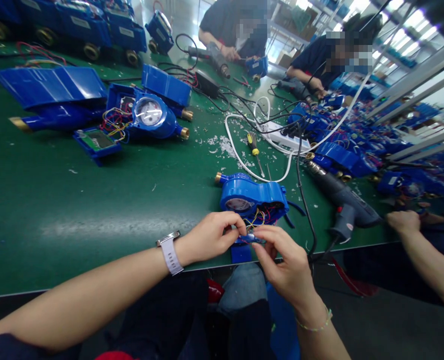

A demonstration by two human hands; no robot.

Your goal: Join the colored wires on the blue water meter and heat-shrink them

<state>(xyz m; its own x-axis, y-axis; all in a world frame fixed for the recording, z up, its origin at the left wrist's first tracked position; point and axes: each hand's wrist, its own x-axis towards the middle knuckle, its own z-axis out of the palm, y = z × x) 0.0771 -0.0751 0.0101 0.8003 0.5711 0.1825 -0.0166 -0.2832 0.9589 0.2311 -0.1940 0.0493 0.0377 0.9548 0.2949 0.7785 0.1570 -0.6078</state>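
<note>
The blue water meter (252,196) lay open near the green bench's (105,205) front edge. At its wired part (249,238), the left hand (219,234) was curled, the right hand (287,257) half open; I could not confirm either grip.

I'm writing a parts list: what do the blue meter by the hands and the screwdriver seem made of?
Blue meter housing: probably plastic, smooth and glossy; end fitting: likely brass, golden sheen. Screwdriver: yellow-black handle, apparently plastic or rubber; slim grey shaft, presumably steel.

Housing (257,194) glossy plastic; fitting (217,178) shiny metal; tabletop (131,200) smooth.
</note>
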